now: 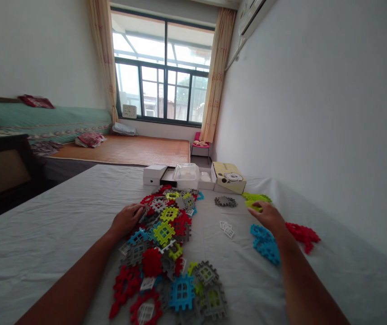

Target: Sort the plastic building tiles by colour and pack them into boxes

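Note:
A heap of interlocking plastic tiles [166, 243] in red, blue, lime and grey lies on a white sheet [44, 234]. My left hand [128, 219] rests on the heap's left side, fingers curled over a grey tile [145, 213]. My right hand [268, 215] is at the right, fingers pinched on a lime tile [253, 205] beside a small lime pile [257, 197]. Sorted groups lie near it: blue tiles [265, 241], red tiles [303, 234], grey tiles [225, 201] and small white window pieces [227, 229].
Beyond the heap stand white boxes [154, 174], a clear plastic container [186, 173] and a yellow cartoon box [229, 177]. A wall runs along the right. Behind are a wooden platform [125, 150], a green bed [40, 119] and a window.

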Available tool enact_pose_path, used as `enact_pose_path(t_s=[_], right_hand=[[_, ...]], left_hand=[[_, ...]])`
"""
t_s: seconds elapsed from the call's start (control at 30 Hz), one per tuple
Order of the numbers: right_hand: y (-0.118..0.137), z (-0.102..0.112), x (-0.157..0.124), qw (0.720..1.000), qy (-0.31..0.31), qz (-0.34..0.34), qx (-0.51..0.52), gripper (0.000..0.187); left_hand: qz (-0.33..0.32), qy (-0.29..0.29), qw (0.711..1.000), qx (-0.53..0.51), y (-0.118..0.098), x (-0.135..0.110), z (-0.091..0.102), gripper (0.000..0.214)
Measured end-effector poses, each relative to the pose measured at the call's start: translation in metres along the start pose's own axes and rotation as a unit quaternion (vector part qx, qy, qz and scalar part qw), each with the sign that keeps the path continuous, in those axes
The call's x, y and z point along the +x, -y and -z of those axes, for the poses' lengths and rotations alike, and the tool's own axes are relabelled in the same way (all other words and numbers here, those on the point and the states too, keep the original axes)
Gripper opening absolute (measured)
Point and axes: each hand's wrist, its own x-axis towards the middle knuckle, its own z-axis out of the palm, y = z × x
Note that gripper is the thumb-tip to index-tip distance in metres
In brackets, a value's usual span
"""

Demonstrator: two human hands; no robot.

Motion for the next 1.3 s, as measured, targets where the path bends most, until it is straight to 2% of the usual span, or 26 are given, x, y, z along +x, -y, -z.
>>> enact_pose_path(t_s=[0.1, 0.2, 0.3, 0.4, 0.6, 0.73, 0.8, 0.87, 0.97, 1.07, 1.17, 1.23, 1.3], right_hand=[[-0.046, 0.005, 0.006, 0.991, -0.042, -0.089, -0.093, 0.037], [-0.065, 0.001, 0.006, 0.985, -0.027, -0.120, -0.121, 0.037], [-0.068, -0.006, 0.005, 0.983, 0.002, -0.126, -0.137, 0.037], [-0.065, -0.011, 0.006, 0.979, 0.001, -0.134, -0.150, 0.041], [-0.060, -0.020, 0.009, 0.977, -0.032, -0.158, -0.140, 0.050], [-0.053, -0.013, 0.009, 0.977, -0.087, -0.147, -0.128, 0.051], [-0.041, -0.007, 0.009, 0.980, -0.117, -0.126, -0.104, 0.044], [-0.019, -0.003, 0.007, 0.989, -0.121, -0.076, -0.040, 0.036], [0.037, -0.008, -0.009, 0.992, -0.040, 0.062, 0.101, 0.031], [0.101, -0.020, -0.040, 0.956, 0.079, 0.213, 0.185, 0.029], [0.153, -0.027, -0.073, 0.906, 0.152, 0.337, 0.208, 0.033], [0.173, -0.030, -0.087, 0.891, 0.169, 0.365, 0.212, 0.040], [0.182, -0.032, -0.094, 0.891, 0.175, 0.358, 0.219, 0.042]], left_hand=[[0.002, 0.000, 1.000, 0.000, 0.000, 0.000, 0.000, 0.042], [0.001, 0.009, 1.000, 0.007, -0.001, 0.000, 0.001, 0.044], [0.004, 0.014, 1.000, 0.012, -0.002, 0.000, 0.001, 0.045], [0.003, 0.016, 1.000, 0.017, -0.002, 0.000, 0.001, 0.046], [0.004, 0.006, 1.000, 0.019, -0.001, 0.000, 0.001, 0.044], [0.002, 0.003, 1.000, 0.014, 0.000, 0.000, 0.001, 0.043], [0.003, 0.004, 1.000, 0.010, -0.001, -0.001, 0.001, 0.042], [0.001, 0.004, 1.000, 0.007, -0.002, -0.001, 0.001, 0.042], [-0.003, 0.000, 1.000, 0.003, -0.003, -0.002, 0.001, 0.043], [-0.006, -0.001, 1.000, -0.003, -0.003, -0.003, 0.001, 0.044], [-0.009, -0.001, 1.000, -0.009, -0.003, -0.003, 0.001, 0.044], [-0.006, -0.005, 1.000, -0.013, -0.002, -0.002, 0.001, 0.042], [0.000, -0.007, 1.000, -0.015, -0.002, -0.002, 0.000, 0.041]])
